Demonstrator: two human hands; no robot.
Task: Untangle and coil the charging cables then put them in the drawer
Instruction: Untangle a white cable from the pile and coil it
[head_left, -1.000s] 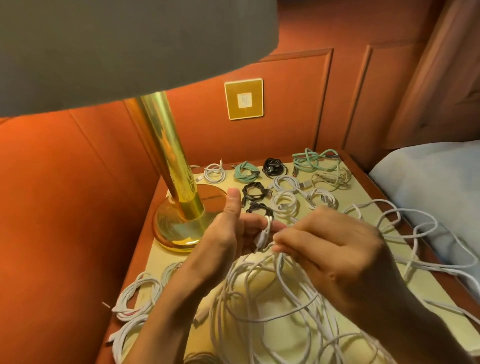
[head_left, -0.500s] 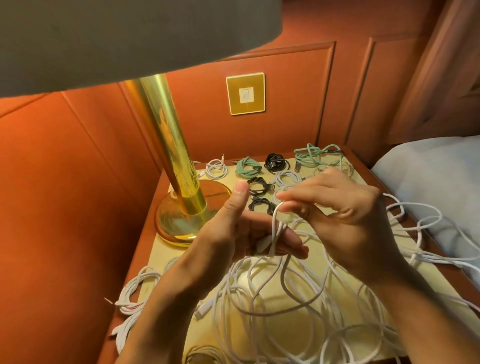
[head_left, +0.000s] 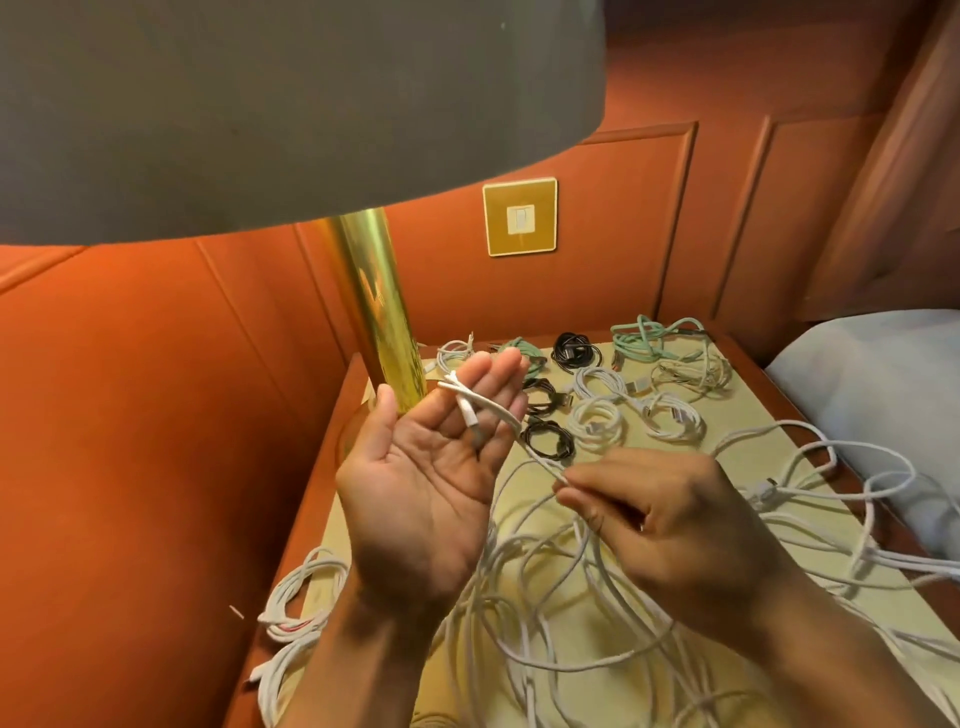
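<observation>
Seeing my left hand (head_left: 431, 478) flat now, fingers (head_left: 498, 374) wide, smooth white cable (head_left: 498, 413) draped across; right hand (head_left: 670, 525) at 4 o'clock pinches it. Earlier left gripped.

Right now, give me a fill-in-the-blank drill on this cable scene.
The left hand is open, palm ____.
A ____ cable end lies across its fingers.
The right hand pinches the same ____.
The brass lamp stands ____ of the black coils.
Missing: up, white, cable, left.
</observation>
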